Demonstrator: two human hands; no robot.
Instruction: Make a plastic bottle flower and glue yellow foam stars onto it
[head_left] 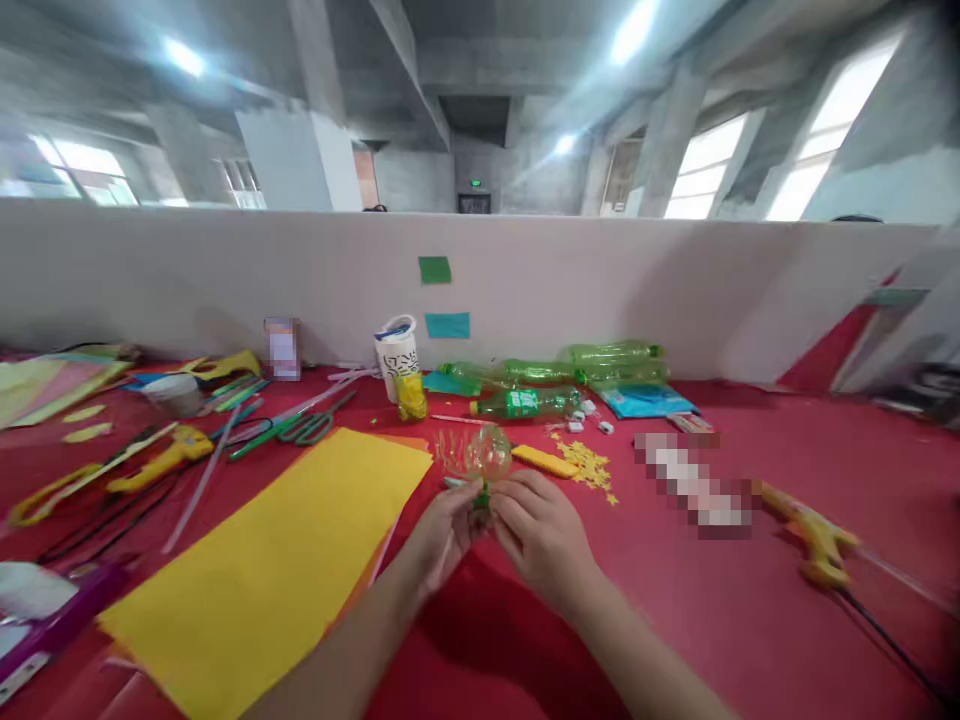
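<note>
While left hand (446, 530) and right hand (544, 530) pinch green neck end (482, 497) between nearly closed fingers, cut plastic bottle (491, 452) sits mid-scene over red desk (660, 620), strips splayed left. Light, steady grip low on neck probably best spares thin strips. Far, left of centre: white patterned cup (388, 362) containing blue items; farther left, small cup (178, 397), contents unclear.

Under a grey concrete ceiling (480, 50) with bright lamps, a pale partition (562, 290) backs the red tabletop (675, 590); windows (705, 170) glow upper right.
</note>
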